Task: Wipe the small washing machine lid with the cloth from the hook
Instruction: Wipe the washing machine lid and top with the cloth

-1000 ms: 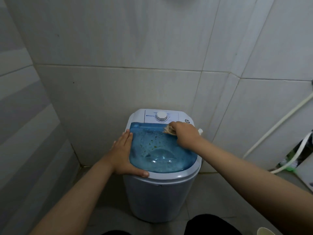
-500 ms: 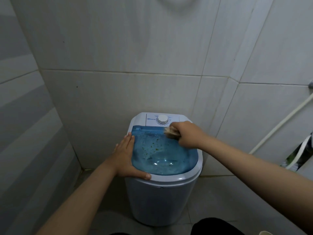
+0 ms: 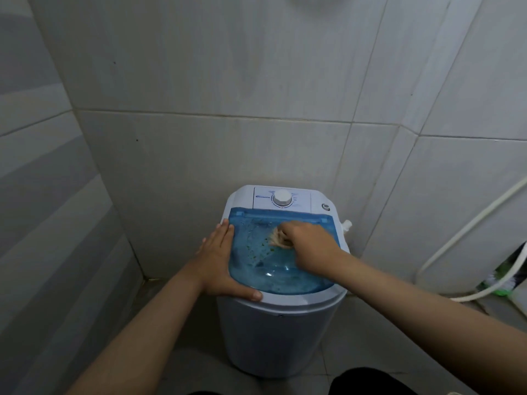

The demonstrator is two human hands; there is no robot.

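Cloth (image 3: 278, 238) mostly hidden under R hand (image 3: 309, 246) on lid (image 3: 285, 275).

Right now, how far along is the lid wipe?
Done: the cloth is off the hook and bunched in the right hand. In hand: it presses on the lid near the middle, while the left hand steadies the left rim. Left: green specks beside the cloth; the front half looks smeared.

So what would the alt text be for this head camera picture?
A person's right hand presses a bunched beige cloth onto the blue lid of a small white washing machine, while the left hand lies flat on its left edge, in a tiled corner.
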